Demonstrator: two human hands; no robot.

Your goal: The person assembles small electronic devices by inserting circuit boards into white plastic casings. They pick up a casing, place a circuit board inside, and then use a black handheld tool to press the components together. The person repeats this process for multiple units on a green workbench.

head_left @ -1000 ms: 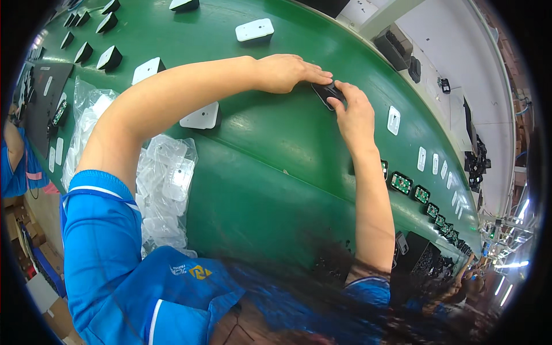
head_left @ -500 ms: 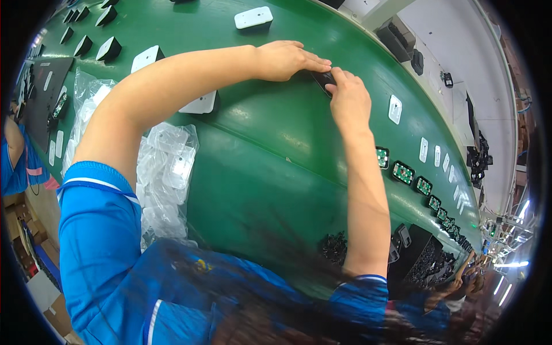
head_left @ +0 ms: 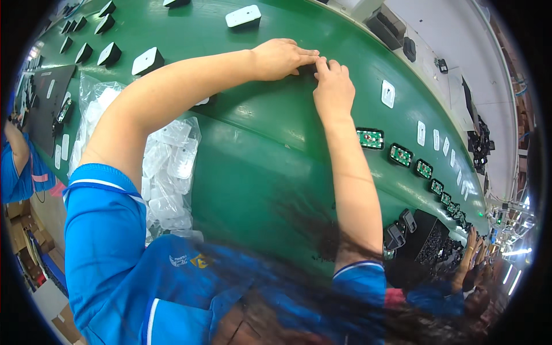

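Note:
My left hand point(head_left: 282, 60) reaches across the green work surface point(head_left: 253, 167), its fingers stretched toward the right and pressed together. My right hand point(head_left: 334, 86) comes up from below, and the fingertips of both hands meet. Between and under them is a small black casing point(head_left: 309, 69); the fingers hide most of it. Below my left forearm, the edge of a white-topped black device shows in part. A clear plastic bag point(head_left: 169, 167) full of translucent white covers lies beside my left upper arm.
White-topped black devices point(head_left: 244, 18) stand at the back and far left. To the right runs a row of black housings with green circuit boards point(head_left: 401, 154), alongside white plates point(head_left: 388, 94). A black box of small dark parts point(head_left: 425, 244) sits lower right. Other people are at both sides.
My hands have shifted slightly up and left, with the fingertips closer together, and cover more of the black casing. On the right, the circuit-board housings show more fully beside my forearm.

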